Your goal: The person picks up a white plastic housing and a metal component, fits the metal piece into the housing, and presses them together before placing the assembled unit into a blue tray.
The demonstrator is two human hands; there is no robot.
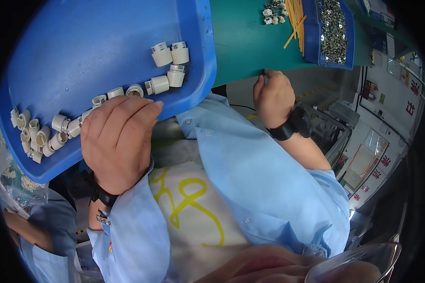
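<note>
My left hand is curled over the near rim of a large blue plastic tray, its fingers bent together and its thumb mostly hidden. Short white cylindrical fittings lie in the tray, many along the near side and by the left corner. Some are right beside my left fingers, and the palm side of that hand is out of sight. At the near edge of a green tabletop, my right hand is closed with thumb and forefinger together. A tiny dark bit shows at its fingertips, too small to name.
A blue bin of small metal parts stands at the far right of the tabletop. Next to it lie thin yellow-orange sticks and a cluster of small white pieces. Another person's arm and a clear plastic bag are at left.
</note>
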